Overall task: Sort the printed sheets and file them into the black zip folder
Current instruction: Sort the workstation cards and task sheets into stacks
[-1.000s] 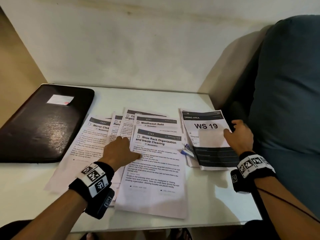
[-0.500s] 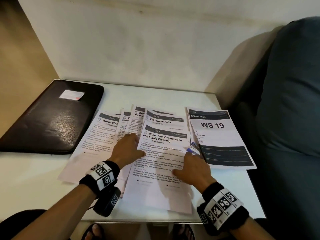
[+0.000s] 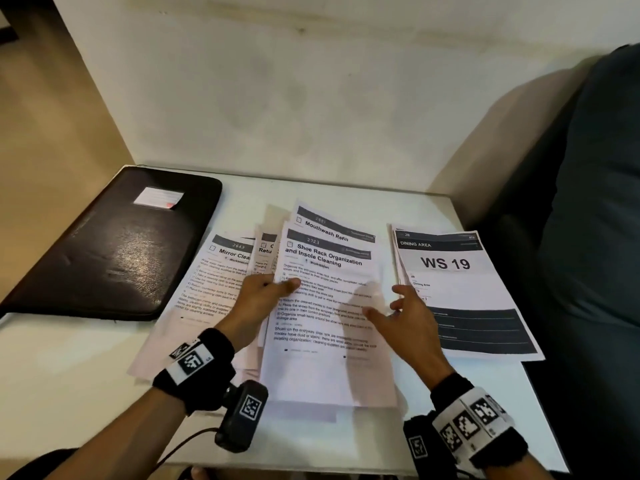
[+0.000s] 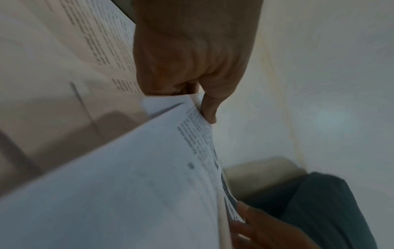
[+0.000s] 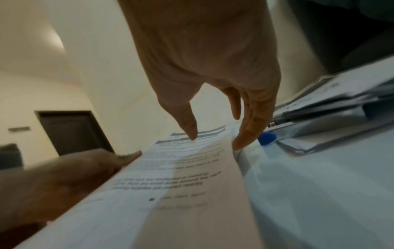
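The black zip folder [image 3: 114,244] lies closed at the table's left. Printed sheets fan out in the middle, with the "Shoe Rack Organization" sheet [image 3: 325,306] on top and the "Mouthwash Refill" sheet [image 3: 332,226] just behind it. My left hand [image 3: 277,285] pinches the left edge of these top sheets [image 4: 149,168], thumb on top, and the edge is raised off the pile. My right hand [image 3: 388,303] is open with spread fingers at the sheets' right edge [image 5: 192,168]. I cannot tell if it touches the paper.
A "WS 19" pile [image 3: 457,289] lies at the table's right edge beside a dark cushion [image 3: 595,202]. A "Mirror Cleaning" sheet [image 3: 214,282] lies partly under the fan, next to the folder. A small blue object [image 5: 266,138] sits between the piles. A wall stands behind the table.
My right hand left the WS 19 pile and came to the middle sheets' right edge. My left hand went from resting on the fan to pinching and lifting the top sheets' left edge.
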